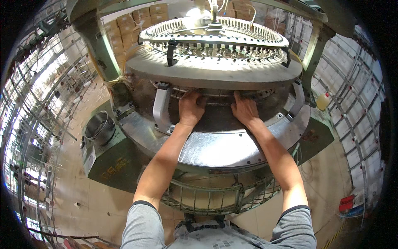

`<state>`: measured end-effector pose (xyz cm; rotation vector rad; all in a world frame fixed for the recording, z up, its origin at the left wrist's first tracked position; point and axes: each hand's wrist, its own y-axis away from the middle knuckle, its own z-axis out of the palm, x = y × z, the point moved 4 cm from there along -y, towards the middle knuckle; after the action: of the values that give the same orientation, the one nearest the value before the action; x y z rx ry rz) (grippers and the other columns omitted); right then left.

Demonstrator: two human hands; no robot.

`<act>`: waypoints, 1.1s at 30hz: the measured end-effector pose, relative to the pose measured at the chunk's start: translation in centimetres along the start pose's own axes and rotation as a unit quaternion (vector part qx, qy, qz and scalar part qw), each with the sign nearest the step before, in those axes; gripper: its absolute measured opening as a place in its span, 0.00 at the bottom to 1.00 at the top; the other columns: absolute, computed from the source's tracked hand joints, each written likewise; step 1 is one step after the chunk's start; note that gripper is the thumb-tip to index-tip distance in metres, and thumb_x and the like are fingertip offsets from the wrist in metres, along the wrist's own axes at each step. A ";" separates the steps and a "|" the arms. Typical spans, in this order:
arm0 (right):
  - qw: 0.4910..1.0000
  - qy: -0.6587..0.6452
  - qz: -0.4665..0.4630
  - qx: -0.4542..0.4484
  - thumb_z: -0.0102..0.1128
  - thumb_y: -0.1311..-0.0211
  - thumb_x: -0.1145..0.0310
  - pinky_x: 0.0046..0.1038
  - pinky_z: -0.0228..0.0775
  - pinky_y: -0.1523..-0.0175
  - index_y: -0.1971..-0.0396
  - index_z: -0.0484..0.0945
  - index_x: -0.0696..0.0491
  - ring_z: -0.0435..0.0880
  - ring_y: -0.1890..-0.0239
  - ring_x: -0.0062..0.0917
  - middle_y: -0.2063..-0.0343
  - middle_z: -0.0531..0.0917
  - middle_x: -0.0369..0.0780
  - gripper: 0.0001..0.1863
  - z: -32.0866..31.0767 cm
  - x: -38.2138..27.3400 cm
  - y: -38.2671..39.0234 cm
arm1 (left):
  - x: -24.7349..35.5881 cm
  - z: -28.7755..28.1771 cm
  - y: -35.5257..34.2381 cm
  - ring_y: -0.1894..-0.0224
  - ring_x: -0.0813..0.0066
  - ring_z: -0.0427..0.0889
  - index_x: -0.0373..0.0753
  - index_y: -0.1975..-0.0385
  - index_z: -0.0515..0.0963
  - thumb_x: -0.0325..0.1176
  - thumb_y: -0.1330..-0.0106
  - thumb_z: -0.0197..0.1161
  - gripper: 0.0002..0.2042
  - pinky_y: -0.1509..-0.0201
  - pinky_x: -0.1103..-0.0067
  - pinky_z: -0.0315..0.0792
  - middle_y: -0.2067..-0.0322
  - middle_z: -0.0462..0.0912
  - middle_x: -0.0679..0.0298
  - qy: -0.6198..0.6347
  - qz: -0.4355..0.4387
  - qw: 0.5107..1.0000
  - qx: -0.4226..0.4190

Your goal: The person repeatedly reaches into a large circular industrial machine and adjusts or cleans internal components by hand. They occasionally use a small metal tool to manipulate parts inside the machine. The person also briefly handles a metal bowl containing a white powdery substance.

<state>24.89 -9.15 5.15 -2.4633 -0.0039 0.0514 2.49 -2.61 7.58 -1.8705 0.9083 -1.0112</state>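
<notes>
A large circular knitting machine stands before me, with a thick grey ring plate (pixel 215 74) above a dark round bed (pixel 219 118). Both my hands reach into the gap between them, at the curved metal band (pixel 217 99) in the middle. My left hand (pixel 191 110) is at the left of this band, its fingers curled inward and their tips out of sight. Across from it, my right hand (pixel 245 108) has the index finger reaching up under the plate's edge and the thumb lower down. Whatever the fingertips touch is hidden.
Curved metal brackets (pixel 162 107) (pixel 297 101) support the plate on both sides. A metal bucket (pixel 99 126) stands on the machine's left base, a yellowish bottle (pixel 323 101) at the right. A green barred guard (pixel 207 199) runs below the polished rim (pixel 219 149). Racks (pixel 41 137) line the left.
</notes>
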 end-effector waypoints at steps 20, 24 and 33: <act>0.998 0.057 -0.013 0.024 0.54 0.29 0.58 0.46 0.79 0.70 0.41 0.74 0.57 0.85 0.76 0.48 0.78 0.84 0.52 0.23 2.7 1.1 0.4 | -10.4 -35.8 7.1 0.74 0.73 0.83 0.34 0.57 0.84 0.26 0.38 0.71 0.11 0.68 0.76 0.77 0.72 0.85 0.61 -0.199 -0.100 0.947 0.231; 0.998 0.062 0.011 0.020 0.50 0.25 0.57 0.50 0.78 0.67 0.40 0.73 0.57 0.86 0.72 0.50 0.75 0.85 0.54 0.23 1.5 0.1 0.1 | -17.4 -36.8 7.4 0.72 0.67 0.85 0.33 0.56 0.84 0.28 0.39 0.72 0.13 0.67 0.74 0.78 0.69 0.87 0.55 -0.206 -0.170 0.949 0.166; 0.994 0.066 0.065 -0.053 0.48 0.23 0.53 0.49 0.76 0.71 0.43 0.73 0.61 0.85 0.76 0.49 0.78 0.84 0.53 0.25 0.9 0.3 1.0 | -15.7 -33.1 7.6 0.59 0.58 0.87 0.35 0.49 0.83 0.29 0.38 0.71 0.16 0.54 0.69 0.79 0.60 0.87 0.52 -0.234 -0.165 0.947 0.143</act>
<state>25.19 -9.37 3.86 -2.5650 0.2156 -0.0582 -34.92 -2.60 7.84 -1.9231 0.1616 -0.7824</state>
